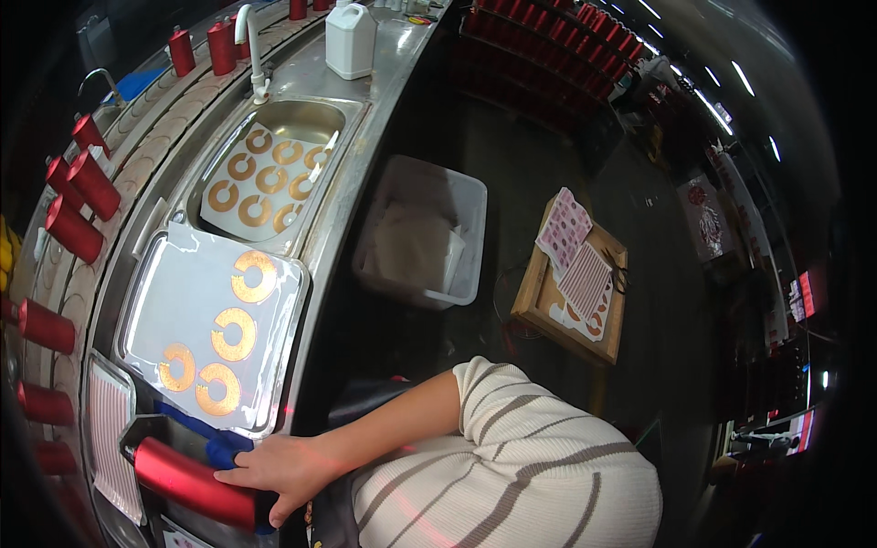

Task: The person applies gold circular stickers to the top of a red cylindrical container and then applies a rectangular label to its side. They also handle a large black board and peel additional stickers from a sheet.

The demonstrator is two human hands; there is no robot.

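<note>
My right hand (283, 466) reaches in from the lower right, palm down. Its index finger lies along a glossy red bottle (196, 489), and the thumb is at the bottle's dark end. The bottle lies on its side, its far end against a dark bracket (151, 427). Beside my fingers is a bunched blue piece (225, 447), perhaps cloth; I cannot make out its kind. Just beyond lies a metal tray (290, 315) bearing a pale sheet with several gold C-shaped decals (235, 333). My left hand does not show.
Behind the tray, a steel sink (343, 114) holds another decal sheet (272, 179) under a white faucet (251, 46). Red bottles (94, 183) line a conveyor at left. A white jug (351, 41) stands at the back. Right: a plastic bin (470, 228) and a wooden tray (530, 297) with printed sheets.
</note>
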